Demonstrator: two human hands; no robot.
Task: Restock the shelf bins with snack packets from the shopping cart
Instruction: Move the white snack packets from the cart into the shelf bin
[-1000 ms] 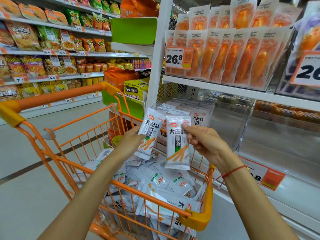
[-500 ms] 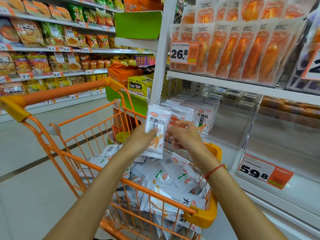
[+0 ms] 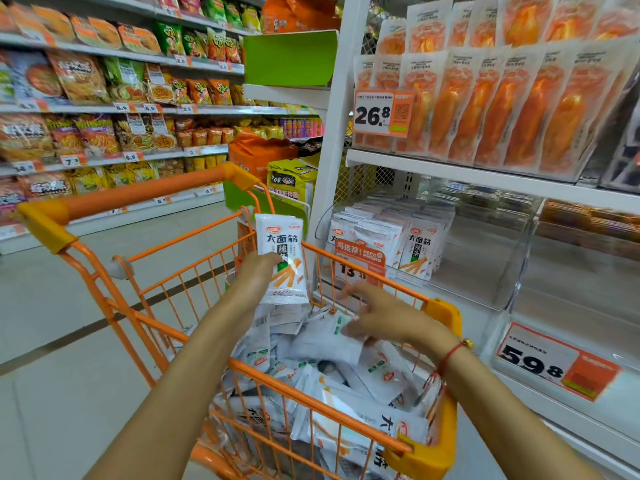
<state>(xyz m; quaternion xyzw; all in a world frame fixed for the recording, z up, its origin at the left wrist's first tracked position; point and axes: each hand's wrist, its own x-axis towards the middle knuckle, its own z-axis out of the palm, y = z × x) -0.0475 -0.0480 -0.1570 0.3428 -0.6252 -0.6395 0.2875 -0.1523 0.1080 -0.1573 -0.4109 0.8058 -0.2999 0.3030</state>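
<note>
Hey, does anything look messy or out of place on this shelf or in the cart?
Only the white packets in the cart, heaped at all angles, while those in the shelf bin stand upright. Nothing looks spilled or torn.

**Two bare arms reaching forward, left raised, right lower**

Both forearms stretch away from the viewer. The left hand [image 3: 258, 268] is lifted, fingers curled round an upright snack packet [image 3: 282, 258]. The right hand [image 3: 388, 320] sits lower, palm down, fingers spread and blurred, thumb and fingertips touching a white packet [image 3: 325, 344] beneath it. A red string bracelet [image 3: 450, 355] circles the right wrist.
</note>
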